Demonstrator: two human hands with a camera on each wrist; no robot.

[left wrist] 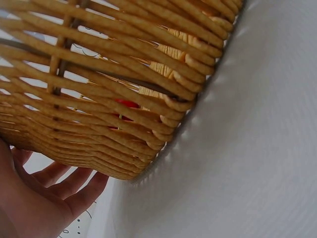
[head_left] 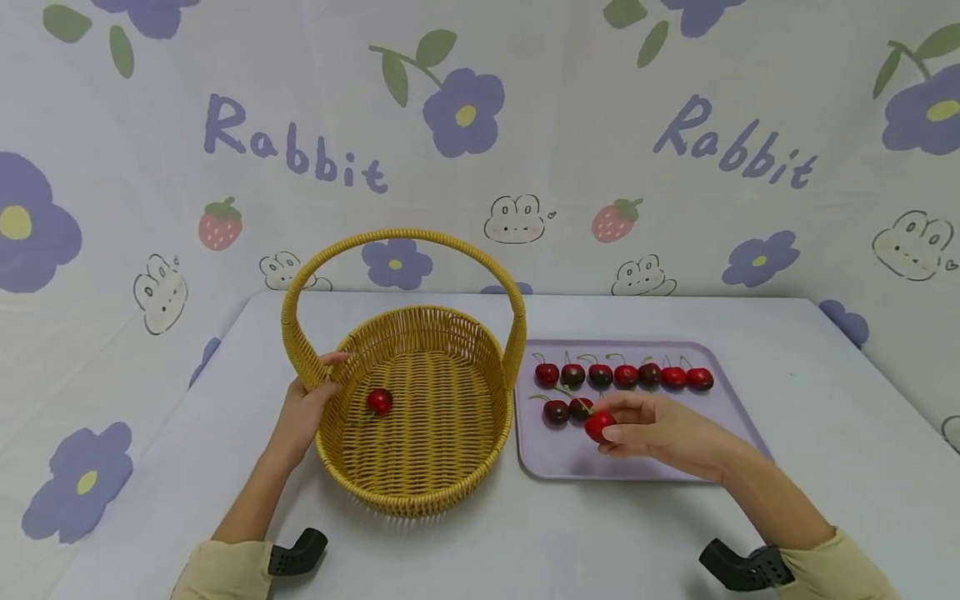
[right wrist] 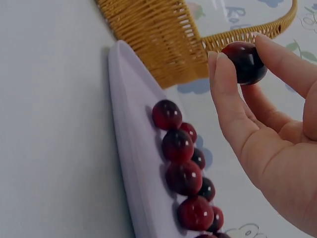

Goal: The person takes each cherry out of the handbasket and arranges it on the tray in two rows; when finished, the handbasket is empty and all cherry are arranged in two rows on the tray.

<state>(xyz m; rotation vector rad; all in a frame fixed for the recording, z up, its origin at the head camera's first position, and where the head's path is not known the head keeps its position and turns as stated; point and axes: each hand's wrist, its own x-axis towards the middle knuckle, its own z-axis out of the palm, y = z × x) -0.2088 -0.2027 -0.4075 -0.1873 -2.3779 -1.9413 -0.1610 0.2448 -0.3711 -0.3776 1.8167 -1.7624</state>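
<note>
A yellow woven basket (head_left: pixel 408 502) with a tall arched handle stands left of centre. My left hand (head_left: pixel 302 417) grips its left rim by the foot of the handle; the left wrist view shows fingers (left wrist: pixel 85 193) against the weave. Inside the basket lies one red cherry (head_left: pixel 379 402), partly visible through the wall. Between thumb and fingertips, my right hand (head_left: pixel 663 429) pinches a cherry with a green stem (head_left: pixel 597 427), over the front part of a lilac tray (head_left: pixel 558 462). In the right wrist view this held cherry (right wrist: pixel 246 63) looks dark red.
Several dark and bright red cherries (head_left: pixel 600 375) form a back row on the tray. A shorter row in front, with a dark cherry (head_left: pixel 556 412) at its left end, is partly hidden by my right hand. A printed cloth (head_left: pixel 570 125) hangs behind the white table (head_left: pixel 817 392).
</note>
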